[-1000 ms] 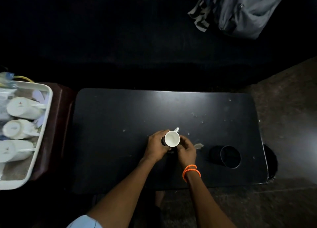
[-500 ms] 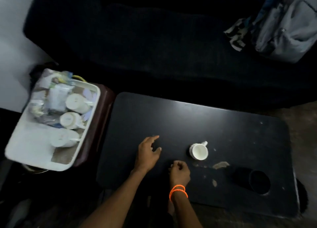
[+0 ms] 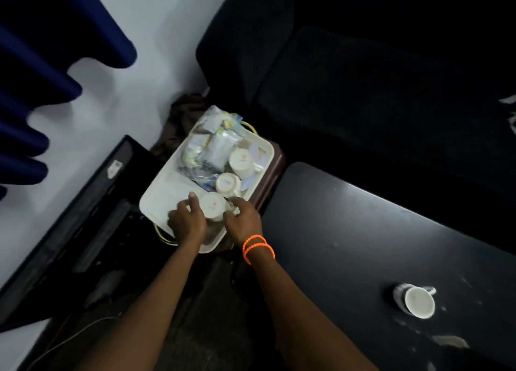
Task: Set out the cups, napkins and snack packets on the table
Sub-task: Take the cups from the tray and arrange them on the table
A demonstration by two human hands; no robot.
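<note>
A white tray [image 3: 155, 196] rests on a brown stool left of the black table [image 3: 349, 219]. Three white cups lie on their sides in it. My left hand [image 3: 186, 223] and my right hand [image 3: 242, 220], which wears orange bands at the wrist, close around the nearest cup [image 3: 213, 206] from either side. The other two cups [image 3: 241, 162] [image 3: 227, 184] lie behind it. Clear snack packets [image 3: 213, 144] fill the tray's far end, and pale napkins [image 3: 258, 153] show under the cups. One white cup [image 3: 418, 302] stands upright on the table at the right.
A dark sofa [image 3: 363, 91] runs behind the table and stool [image 3: 276, 172]. A black flat panel [image 3: 92, 200] leans against the white wall on the left, under a blue curtain [image 3: 42, 63]. Cables lie on the dark floor by my arms.
Both hands left the cup standing on the table and moved left to the tray, where they now clasp the nearest cup. The view swung left with them.
</note>
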